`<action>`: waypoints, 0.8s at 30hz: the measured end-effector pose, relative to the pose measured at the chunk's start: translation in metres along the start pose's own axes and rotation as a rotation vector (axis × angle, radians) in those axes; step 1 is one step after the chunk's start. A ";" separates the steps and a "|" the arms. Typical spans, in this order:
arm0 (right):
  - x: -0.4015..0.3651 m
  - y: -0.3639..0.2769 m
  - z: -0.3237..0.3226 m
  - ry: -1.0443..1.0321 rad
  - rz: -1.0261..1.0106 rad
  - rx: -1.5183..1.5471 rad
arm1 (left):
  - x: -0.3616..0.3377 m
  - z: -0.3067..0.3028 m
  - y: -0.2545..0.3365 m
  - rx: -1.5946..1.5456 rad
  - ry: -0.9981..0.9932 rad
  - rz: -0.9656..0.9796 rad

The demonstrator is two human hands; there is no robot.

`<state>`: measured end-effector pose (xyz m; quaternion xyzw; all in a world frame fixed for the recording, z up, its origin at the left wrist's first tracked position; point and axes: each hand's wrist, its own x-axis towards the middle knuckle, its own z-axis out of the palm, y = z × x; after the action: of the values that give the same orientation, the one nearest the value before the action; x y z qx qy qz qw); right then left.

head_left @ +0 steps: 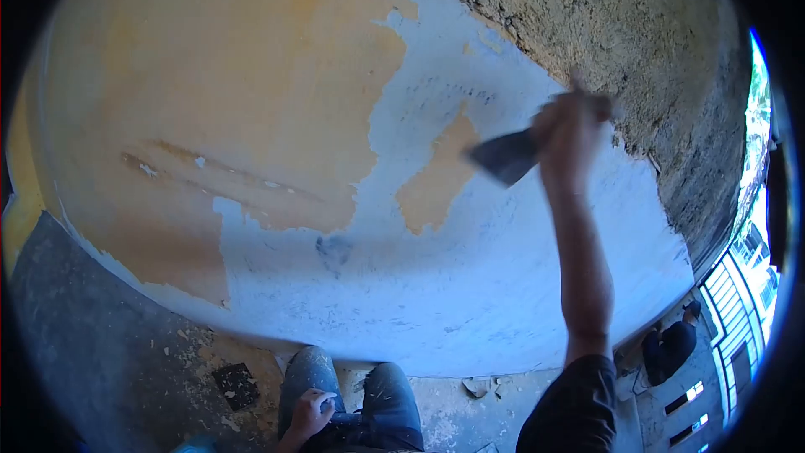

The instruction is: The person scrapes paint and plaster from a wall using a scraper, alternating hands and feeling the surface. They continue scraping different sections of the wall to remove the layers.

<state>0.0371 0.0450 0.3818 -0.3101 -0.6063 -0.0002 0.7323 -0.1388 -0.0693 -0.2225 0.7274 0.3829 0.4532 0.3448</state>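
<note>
My right hand [572, 138], blurred by motion, is closed round the handle of a scraper [506, 157]. The scraper's wide dark blade points left, over the whitish part of the wall [520, 268] and beside an island of yellow paint [438, 178]. Low in the view, my left hand [312, 411] rests on my thigh with its fingers curled in, and nothing shows in it. Yellow paint [251, 75] with ragged edges covers the wall's left side. Two brownish scratch marks [226, 174] run across this paint.
Rough bare masonry [620, 33] fills the upper right. Paint flakes and a dark square piece [236, 387] lie on the floor [92, 327] by my knees. At the lower right a person in dark clothes [671, 348] is near a white railing [728, 306].
</note>
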 end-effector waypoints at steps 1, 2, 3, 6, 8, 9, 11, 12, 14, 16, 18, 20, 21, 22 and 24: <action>-0.006 0.009 -0.007 -0.022 0.053 0.041 | 0.000 -0.003 -0.001 0.003 -0.003 0.012; -0.004 0.018 -0.013 -0.052 0.096 0.083 | 0.005 -0.003 -0.004 0.001 0.003 0.029; 0.005 0.012 -0.023 -0.068 0.088 0.089 | 0.005 -0.003 -0.005 0.003 0.013 0.032; 0.004 0.019 -0.018 0.096 -0.010 0.194 | 0.008 -0.009 0.012 0.042 0.027 -0.013; -0.008 0.025 -0.017 0.026 0.036 0.238 | 0.007 -0.005 0.002 0.030 0.039 0.004; -0.011 0.026 -0.015 -0.061 0.079 0.274 | 0.008 -0.006 0.000 0.028 0.038 0.019; -0.002 0.014 -0.023 0.103 -0.016 0.338 | 0.006 -0.001 -0.005 -0.001 0.033 0.026; -0.005 0.025 -0.025 0.089 -0.041 0.273 | 0.002 0.001 -0.001 -0.003 0.023 0.013; -0.016 0.046 -0.012 0.019 0.052 0.134 | 0.011 -0.005 0.003 -0.015 0.058 0.090; -0.014 0.026 -0.017 0.093 -0.110 0.204 | 0.044 -0.031 0.037 0.019 0.079 0.215; -0.010 -0.012 -0.016 0.269 -0.117 0.242 | 0.100 -0.060 0.078 0.085 0.127 0.369; -0.021 -0.003 -0.004 0.006 -0.133 0.147 | 0.165 -0.101 0.121 0.252 0.210 0.518; -0.022 -0.006 -0.012 -0.147 -0.221 0.098 | 0.196 -0.123 0.144 0.303 0.265 0.615; -0.018 -0.016 -0.019 -0.144 -0.219 0.091 | 0.231 -0.142 0.168 0.291 0.368 0.768; -0.003 -0.044 -0.026 0.213 -0.149 0.312 | 0.286 -0.162 0.210 0.357 0.494 0.929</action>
<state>0.0425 -0.0036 0.3975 -0.1457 -0.5395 0.0069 0.8292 -0.1526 0.1062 0.1254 0.7391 0.1623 0.6426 -0.1200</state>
